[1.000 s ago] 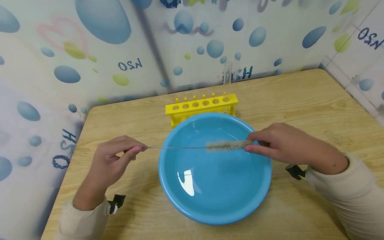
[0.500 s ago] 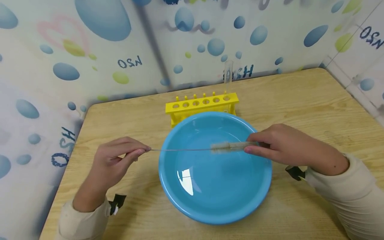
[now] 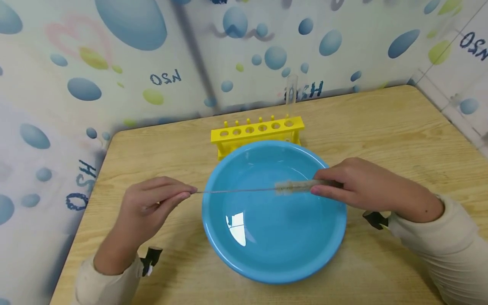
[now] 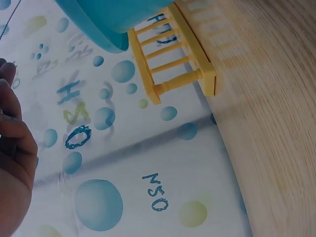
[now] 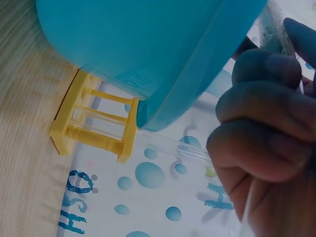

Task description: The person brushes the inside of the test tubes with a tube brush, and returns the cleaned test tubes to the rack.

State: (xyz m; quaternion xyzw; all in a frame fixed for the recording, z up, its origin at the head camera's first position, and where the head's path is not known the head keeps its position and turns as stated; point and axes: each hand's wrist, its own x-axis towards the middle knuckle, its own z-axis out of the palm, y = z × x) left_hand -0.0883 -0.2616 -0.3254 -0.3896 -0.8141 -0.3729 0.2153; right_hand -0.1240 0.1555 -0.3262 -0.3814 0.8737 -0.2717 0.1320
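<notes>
Above the tabletop [image 3: 385,127], the left hand [image 3: 148,205] pinches the probably springy wire [image 3: 236,190] of a brush [image 3: 283,187]; the right hand [image 3: 358,183] grips a tube [image 3: 303,185], likely fragile, best cradled mid-length.

We see left hand [image 3: 150,205] shifted rightward, now closer to left rim of blue basin [image 3: 206,212]. Test-tube brush [image 3: 283,187] slid deeper into glass test tube [image 3: 303,185] in right hand [image 3: 356,184]; we see less bristle outside tube mouth, brush nearer basin's right rim.
</notes>
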